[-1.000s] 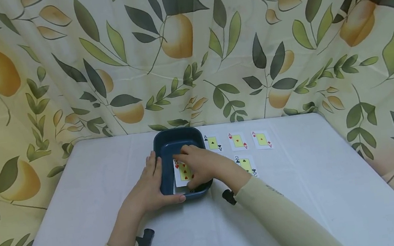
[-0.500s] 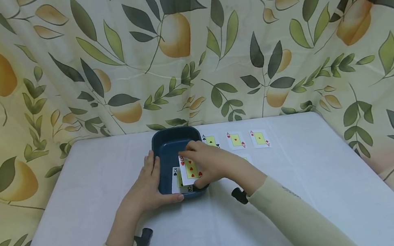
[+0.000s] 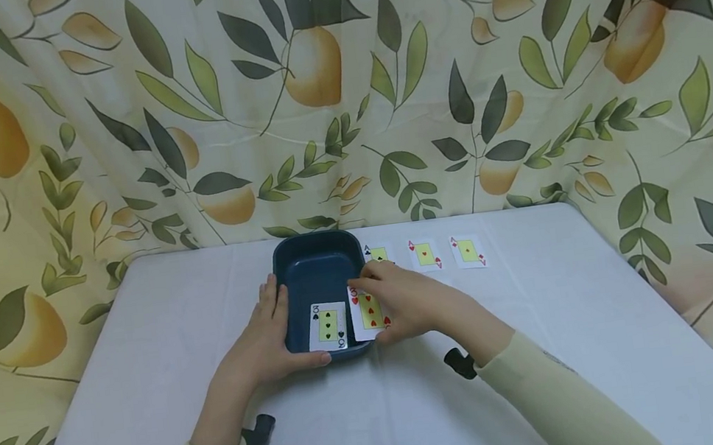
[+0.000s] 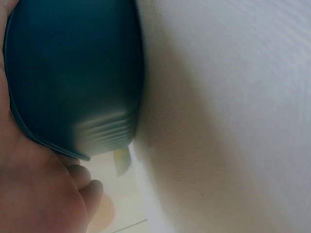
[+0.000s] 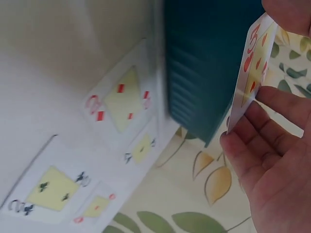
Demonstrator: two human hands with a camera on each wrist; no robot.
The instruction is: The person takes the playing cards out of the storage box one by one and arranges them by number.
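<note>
Against the left side of a dark blue tray (image 3: 315,239) lie the straight fingers of my left hand (image 3: 258,342); its thumb reaches along the near rim. My right hand (image 3: 406,298) pinches a three of hearts (image 3: 366,318) over the tray's right rim. In the right wrist view the three of hearts (image 5: 250,73) stands tilted between thumb and fingers. Flat in the tray's near part is a three of spades (image 3: 327,327). The left wrist view has the tray's outer wall (image 4: 73,63) beside the left hand (image 4: 43,189).
Right of the tray, an ace of clubs (image 3: 376,253), ace of hearts (image 3: 425,254) and ace of diamonds (image 3: 468,251) lie in a row. A two of clubs (image 5: 51,189) and a red diamond card (image 5: 121,97) lie nearer. A fruit-patterned curtain (image 3: 347,142) hangs behind the table.
My right hand has moved right, carrying the three of hearts from over the three of spades to the tray's right rim. The three of spades is now uncovered. The left hand stays at the tray.
</note>
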